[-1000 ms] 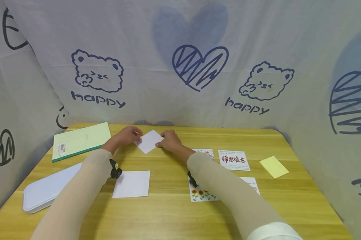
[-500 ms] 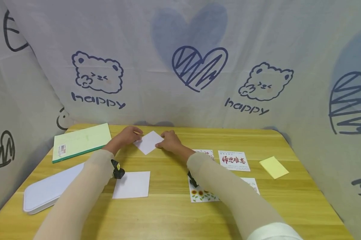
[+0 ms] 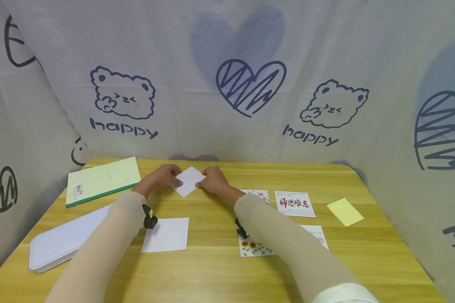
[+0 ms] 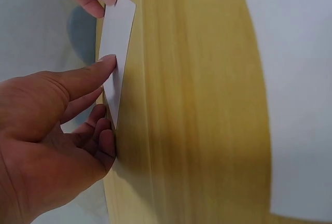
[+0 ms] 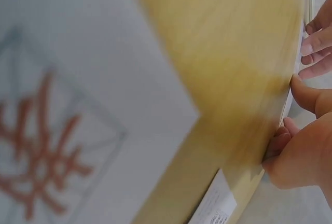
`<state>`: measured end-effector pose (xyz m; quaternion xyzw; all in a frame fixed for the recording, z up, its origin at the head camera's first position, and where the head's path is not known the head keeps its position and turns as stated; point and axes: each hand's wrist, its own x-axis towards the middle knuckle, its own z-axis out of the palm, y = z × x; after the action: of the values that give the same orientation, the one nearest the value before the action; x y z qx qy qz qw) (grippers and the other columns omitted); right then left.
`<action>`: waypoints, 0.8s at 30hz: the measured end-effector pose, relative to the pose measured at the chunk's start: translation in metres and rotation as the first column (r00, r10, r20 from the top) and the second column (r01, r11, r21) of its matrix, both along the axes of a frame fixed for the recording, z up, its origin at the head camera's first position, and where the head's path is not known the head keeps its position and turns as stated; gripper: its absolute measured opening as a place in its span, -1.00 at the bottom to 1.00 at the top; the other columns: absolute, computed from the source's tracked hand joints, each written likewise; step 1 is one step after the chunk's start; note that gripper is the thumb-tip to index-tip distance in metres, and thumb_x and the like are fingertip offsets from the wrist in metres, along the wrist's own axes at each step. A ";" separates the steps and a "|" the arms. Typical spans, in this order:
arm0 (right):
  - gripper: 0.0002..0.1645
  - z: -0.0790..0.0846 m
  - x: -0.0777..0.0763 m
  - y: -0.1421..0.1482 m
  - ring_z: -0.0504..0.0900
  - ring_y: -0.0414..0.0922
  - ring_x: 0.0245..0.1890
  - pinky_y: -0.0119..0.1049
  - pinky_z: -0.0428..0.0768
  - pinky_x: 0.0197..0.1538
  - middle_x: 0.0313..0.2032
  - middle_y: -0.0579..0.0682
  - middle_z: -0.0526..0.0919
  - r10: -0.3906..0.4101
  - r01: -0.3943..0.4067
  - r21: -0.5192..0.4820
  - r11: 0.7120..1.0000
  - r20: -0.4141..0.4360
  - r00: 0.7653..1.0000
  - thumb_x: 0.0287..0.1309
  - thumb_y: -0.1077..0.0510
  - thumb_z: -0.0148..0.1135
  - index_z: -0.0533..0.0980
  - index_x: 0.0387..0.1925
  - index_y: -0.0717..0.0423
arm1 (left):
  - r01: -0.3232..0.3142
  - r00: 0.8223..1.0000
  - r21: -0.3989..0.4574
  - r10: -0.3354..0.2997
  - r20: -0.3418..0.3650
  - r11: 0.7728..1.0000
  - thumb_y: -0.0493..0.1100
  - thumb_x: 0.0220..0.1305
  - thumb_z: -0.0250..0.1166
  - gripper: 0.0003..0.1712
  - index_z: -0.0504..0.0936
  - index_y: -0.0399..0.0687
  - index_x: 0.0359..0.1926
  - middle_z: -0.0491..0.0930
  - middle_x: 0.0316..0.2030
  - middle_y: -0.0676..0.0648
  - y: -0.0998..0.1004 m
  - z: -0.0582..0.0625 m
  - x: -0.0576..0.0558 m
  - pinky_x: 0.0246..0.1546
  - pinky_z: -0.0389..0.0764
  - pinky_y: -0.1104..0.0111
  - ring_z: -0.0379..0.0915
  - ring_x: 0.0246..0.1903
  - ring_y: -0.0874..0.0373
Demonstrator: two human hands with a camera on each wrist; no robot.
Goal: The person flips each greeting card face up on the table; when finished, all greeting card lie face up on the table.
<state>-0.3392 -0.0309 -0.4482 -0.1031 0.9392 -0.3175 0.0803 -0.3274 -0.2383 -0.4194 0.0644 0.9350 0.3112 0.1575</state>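
Observation:
A small white square card [image 3: 189, 182], turned like a diamond, is held between both hands near the far table edge. My left hand [image 3: 166, 176] pinches its left side, and in the left wrist view the thumb [image 4: 101, 73] lies on the card's face with the fingers behind. On the opposite side, my right hand [image 3: 214, 180] grips the right corner between thumb and curled fingers. The right wrist view shows the card [image 5: 287, 105] nearly edge-on. A larger blank white card [image 3: 165, 235] lies on the table below the left hand.
Right of the hands lie a red-lettered card [image 3: 294, 204], a red-patterned card [image 3: 263, 195], a sunflower card [image 3: 255, 250] partly under the right sleeve, another card [image 3: 318, 233] and a yellow notepad [image 3: 345, 211]. At left are a pale green notebook [image 3: 102, 179] and a white case [image 3: 68, 240].
My left hand has shifted slightly right along the card, its thumb now farther over the face. The card has moved slightly left; the right hand keeps its grip.

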 end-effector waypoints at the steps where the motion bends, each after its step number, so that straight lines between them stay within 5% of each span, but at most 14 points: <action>1: -0.35 0.001 0.000 0.000 0.50 0.06 0.19 -0.12 0.47 0.28 0.21 0.15 0.43 -0.008 0.008 -0.013 1.000 0.012 1.000 0.14 -0.05 0.48 0.55 0.20 0.14 | -0.004 1.000 0.002 0.004 0.004 1.000 -0.16 0.38 0.31 -0.38 0.38 -0.33 0.36 0.37 0.32 -0.41 0.000 0.000 0.000 0.40 0.26 -0.10 0.30 0.28 -0.28; 10: -0.49 0.007 -0.001 -0.004 0.49 0.05 0.25 -0.17 0.47 0.30 0.20 0.15 0.55 -0.078 0.108 -0.215 0.971 0.141 0.987 0.07 0.21 0.50 0.62 0.09 0.23 | 0.000 1.000 -0.003 0.000 -0.028 1.000 -0.18 0.37 0.31 -0.40 0.41 -0.34 0.33 0.39 0.30 -0.41 0.000 0.000 0.004 0.39 0.27 -0.10 0.31 0.25 -0.27; 20: -0.52 0.004 -0.008 0.007 0.54 0.03 0.12 -0.15 0.54 0.23 0.17 0.21 0.58 0.025 0.065 -0.400 0.914 0.214 0.977 0.16 0.31 0.35 0.56 0.14 0.33 | -0.011 1.000 -0.008 0.010 -0.029 1.000 -0.19 0.37 0.31 -0.41 0.41 -0.32 0.34 0.38 0.31 -0.39 0.000 -0.002 0.006 0.40 0.27 -0.08 0.30 0.24 -0.24; 24: -0.54 0.006 -0.007 0.012 0.57 -0.11 -0.10 -0.28 0.58 -0.03 0.11 0.19 0.63 0.046 0.078 -0.475 0.877 0.244 0.969 0.19 0.33 0.32 0.56 0.15 0.29 | 0.002 0.999 -0.010 -0.003 -0.034 1.000 -0.18 0.37 0.32 -0.41 0.43 -0.32 0.33 0.39 0.31 -0.38 -0.001 -0.003 0.005 0.40 0.27 -0.08 0.31 0.25 -0.24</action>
<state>-0.3466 -0.0192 -0.4419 -0.0716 0.8142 -0.5516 0.1664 -0.3229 -0.2390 -0.4221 0.0700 0.9389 0.3053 0.1424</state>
